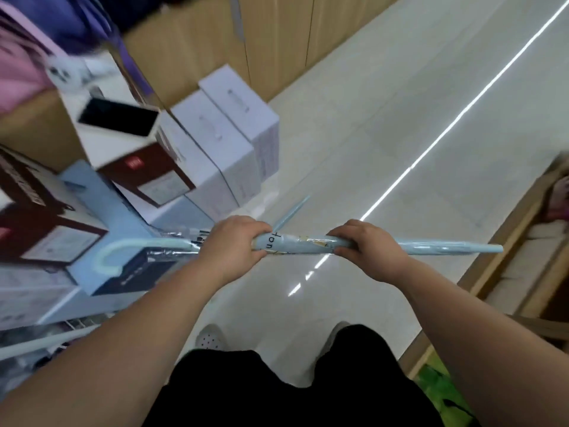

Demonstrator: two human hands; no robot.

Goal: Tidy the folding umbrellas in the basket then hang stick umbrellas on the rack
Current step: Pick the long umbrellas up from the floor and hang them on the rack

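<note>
A pale blue stick umbrella [295, 243] lies level across the middle of the head view, wrapped in clear plastic. Its curved handle [112, 252] points left over the boxes and its tip [495, 249] points right. My left hand [235, 246] grips the rolled canopy near its middle. My right hand [366, 246] grips the canopy a little further right. Both hands curl round the umbrella. A thin blue rod [292, 212] sticks up and back from between the hands. No basket or rack is plain to see.
Stacked white boxes [228, 134] and dark red and blue boxes [52, 217] fill the left side. A wooden shelf unit [523, 241] stands at the right edge. Pale tiled floor [385, 118] runs between them. My black-clad legs and shoes are below.
</note>
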